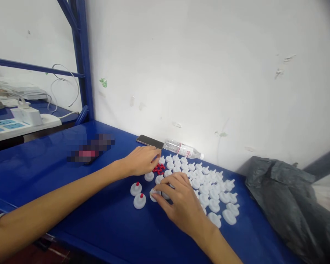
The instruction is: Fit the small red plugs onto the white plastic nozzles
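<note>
Left hand (143, 160) at red caps (159, 169), grip unclear.
Right fingers (162, 202) pinch white piece (152, 197), nearer desk's (112, 223) front edge.

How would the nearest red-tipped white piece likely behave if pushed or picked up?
Probably stiff and light, as the white piece looks like plastic. Pushed, it would likely slide rather than tip, given its broad, low shape. Its red tip might come off when pulled, since similar red bits lie loose nearby.

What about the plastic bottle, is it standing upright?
No, the bottle lies on its side on the blue table.
</note>
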{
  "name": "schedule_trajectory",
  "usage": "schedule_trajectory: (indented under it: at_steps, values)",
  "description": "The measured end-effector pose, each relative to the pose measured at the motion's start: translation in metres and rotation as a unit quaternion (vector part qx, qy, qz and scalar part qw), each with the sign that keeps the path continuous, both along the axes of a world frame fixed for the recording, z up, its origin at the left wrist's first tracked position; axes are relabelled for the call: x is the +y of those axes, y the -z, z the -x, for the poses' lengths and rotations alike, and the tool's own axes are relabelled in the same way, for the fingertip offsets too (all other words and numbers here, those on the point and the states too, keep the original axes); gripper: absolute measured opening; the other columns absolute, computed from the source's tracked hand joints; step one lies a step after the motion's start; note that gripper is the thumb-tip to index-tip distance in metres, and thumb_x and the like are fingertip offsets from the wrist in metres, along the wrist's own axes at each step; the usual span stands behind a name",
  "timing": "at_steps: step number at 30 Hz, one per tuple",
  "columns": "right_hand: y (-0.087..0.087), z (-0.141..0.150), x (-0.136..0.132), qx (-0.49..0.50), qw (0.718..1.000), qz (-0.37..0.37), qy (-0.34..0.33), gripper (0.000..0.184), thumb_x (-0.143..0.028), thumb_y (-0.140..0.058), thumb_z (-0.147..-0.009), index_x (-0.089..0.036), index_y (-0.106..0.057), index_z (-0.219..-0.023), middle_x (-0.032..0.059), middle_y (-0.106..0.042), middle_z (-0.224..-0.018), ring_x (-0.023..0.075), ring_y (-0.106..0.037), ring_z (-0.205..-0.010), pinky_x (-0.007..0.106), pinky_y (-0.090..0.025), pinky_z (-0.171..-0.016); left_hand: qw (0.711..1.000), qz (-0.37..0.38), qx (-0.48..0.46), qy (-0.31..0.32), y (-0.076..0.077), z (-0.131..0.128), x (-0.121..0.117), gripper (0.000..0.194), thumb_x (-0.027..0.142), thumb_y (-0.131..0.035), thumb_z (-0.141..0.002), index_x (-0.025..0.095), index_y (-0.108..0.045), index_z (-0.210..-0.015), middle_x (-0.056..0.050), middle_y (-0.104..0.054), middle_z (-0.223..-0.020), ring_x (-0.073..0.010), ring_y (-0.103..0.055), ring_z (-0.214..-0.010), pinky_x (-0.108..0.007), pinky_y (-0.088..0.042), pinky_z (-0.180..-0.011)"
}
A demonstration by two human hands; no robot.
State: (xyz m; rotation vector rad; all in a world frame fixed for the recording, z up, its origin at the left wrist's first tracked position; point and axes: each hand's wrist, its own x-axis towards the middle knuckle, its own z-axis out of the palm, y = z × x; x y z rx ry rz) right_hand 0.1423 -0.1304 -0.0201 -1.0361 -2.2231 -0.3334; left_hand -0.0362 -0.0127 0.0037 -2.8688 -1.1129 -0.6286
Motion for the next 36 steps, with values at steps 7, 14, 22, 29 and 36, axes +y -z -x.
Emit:
schedule_trajectory:
  at_steps: [7, 14, 22, 29, 36]
  values:
    - [-0.006, 0.001, -0.008, -0.016, 1.0, 0.01, 0.015, 0.022, -0.031, -0.064, -0.093, -0.031, -0.069, -0.114, 0.0009, -0.076, -0.108, 0.0225, -0.07, -0.099, 0.046, -0.058, -0.093, 0.998, -0.053, -0.044, 0.002, 0.001, -0.002, 0.001, 0.018, 0.023, -0.045, -0.097, 0.02, -0.063, -0.096, -0.006, -0.066, -0.091, -0.0216, -0.063, -0.081, -0.031, -0.041, -0.065]
    - [-0.009, 0.014, -0.02, -0.106, 0.988, 0.055, -0.098, 0.024, -0.039, -0.056, -0.099, -0.035, -0.066, -0.121, -0.0088, -0.076, -0.122, 0.0151, -0.068, -0.118, 0.039, -0.053, -0.11, 0.997, -0.055, -0.053, 0.009, -0.006, -0.002, -0.006, 0.018, 0.02, -0.043, -0.098, 0.019, -0.061, -0.096, -0.006, -0.067, -0.094, -0.0199, -0.062, -0.081, -0.031, -0.039, -0.067]
    - [-0.013, -0.002, -0.011, 0.022, 0.999, -0.027, -0.003, 0.017, -0.035, -0.064, -0.094, -0.029, -0.067, -0.11, 0.0006, -0.079, -0.104, 0.022, -0.075, -0.095, 0.045, -0.06, -0.092, 0.99, -0.033, -0.112, 0.08, -0.014, -0.002, -0.016, 0.022, 0.026, -0.039, -0.102, 0.02, -0.056, -0.09, -0.002, -0.065, -0.082, -0.017, -0.057, -0.072, -0.03, -0.038, -0.068]
    - [-0.012, -0.013, -0.004, 0.084, 0.996, 0.029, 0.031, 0.015, -0.021, -0.053, -0.097, -0.027, -0.055, -0.11, 0.0025, -0.073, -0.105, 0.0197, -0.072, -0.092, 0.036, -0.062, -0.082, 0.981, -0.005, -0.057, 0.185, -0.02, -0.002, -0.033, 0.014, 0.019, -0.044, -0.096, 0.02, -0.054, -0.085, 0.0, -0.06, -0.07, -0.0159, -0.051, -0.063, -0.031, -0.03, -0.061]
    - [-0.009, -0.02, -0.003, 0.1, 0.994, 0.021, 0.026, 0.015, -0.02, -0.06, -0.093, -0.028, -0.05, -0.1, -0.0005, -0.072, -0.096, 0.0191, -0.072, -0.091, 0.033, -0.062, -0.081, 0.98, 0.012, -0.03, 0.197, -0.021, -0.002, -0.036, 0.009, 0.026, -0.051, -0.093, 0.02, -0.054, -0.087, 0.0, -0.062, -0.071, -0.016, -0.052, -0.063, -0.03, -0.03, -0.061]
